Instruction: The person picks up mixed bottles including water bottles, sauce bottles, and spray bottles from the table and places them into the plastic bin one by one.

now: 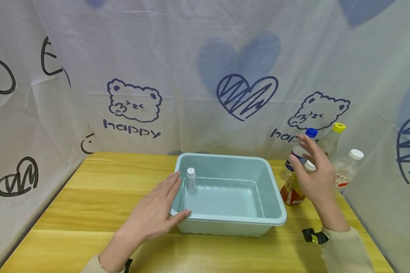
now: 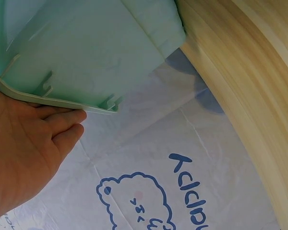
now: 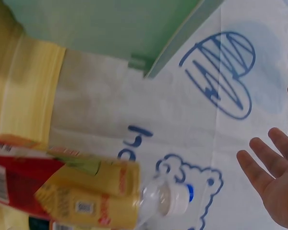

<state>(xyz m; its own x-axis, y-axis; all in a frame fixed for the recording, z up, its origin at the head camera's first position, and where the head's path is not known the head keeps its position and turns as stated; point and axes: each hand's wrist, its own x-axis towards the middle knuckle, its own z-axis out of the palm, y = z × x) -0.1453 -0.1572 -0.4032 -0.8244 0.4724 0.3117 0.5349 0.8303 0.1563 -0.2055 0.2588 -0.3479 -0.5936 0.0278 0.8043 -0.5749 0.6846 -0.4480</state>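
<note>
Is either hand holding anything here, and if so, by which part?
Nothing is held. The left hand rests straight-fingered against the bin rim at its near left corner; the right hand, near the bottles, is empty.

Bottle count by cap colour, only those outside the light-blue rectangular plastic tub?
Blue cap: clear bottle with dark label, 1
Yellow cap: clear slim-necked bottle, 1
White cap: red-and-yellow labelled bottle, clear bottle with red print, 2
Total: 4

Soft, even light | faint glare in basin (image 1: 225,199) | left wrist: tabletop (image 2: 247,91) edge bowed
</note>
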